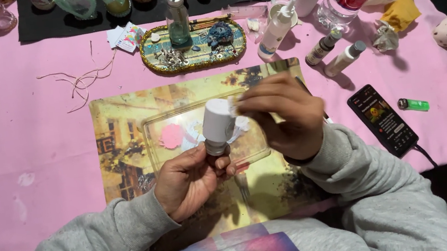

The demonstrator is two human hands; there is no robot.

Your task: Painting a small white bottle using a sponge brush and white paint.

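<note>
Head view, the only one.

Risk 1: the small white bottle (218, 125) is held only at its dark neck end, low down, by the left hand (190, 181). The white body stands free above the grip and tilts a little to the right. A sideways push from the right hand (283, 116) could lever it out of the grip, and it would drop onto the clear plastic sheet (250, 153) with the pink paint blob (171, 136) and smear it.

Risk 2: the right hand pinches a small pale bit, sponge or paper, can't tell which, against the bottle's upper right side. If there is wet paint on it, I'd expect smudges on the fingers (249, 105) and the grey sleeve (348, 155).

Risk 3: the phone (385, 120) and green lighter (413, 105) lie on the bench (17, 129) just right of the right forearm, and a wide elbow move would shove them.

Fingers: left hand closed around the bottle's neck, thumb across the front, firm wrap. Right hand partly closed, fingertips bunched in a pinch on the pale bit; how tight I can't tell.

Position: the bottle sits between the two hands, above the picture placemat (123, 150), near the middle of the bench. Left fingers are below it, right fingertips touch its upper right edge. The glitter-rimmed oval tray (152, 57) and glue bottle (277, 29) are on the far side, well apart.
</note>
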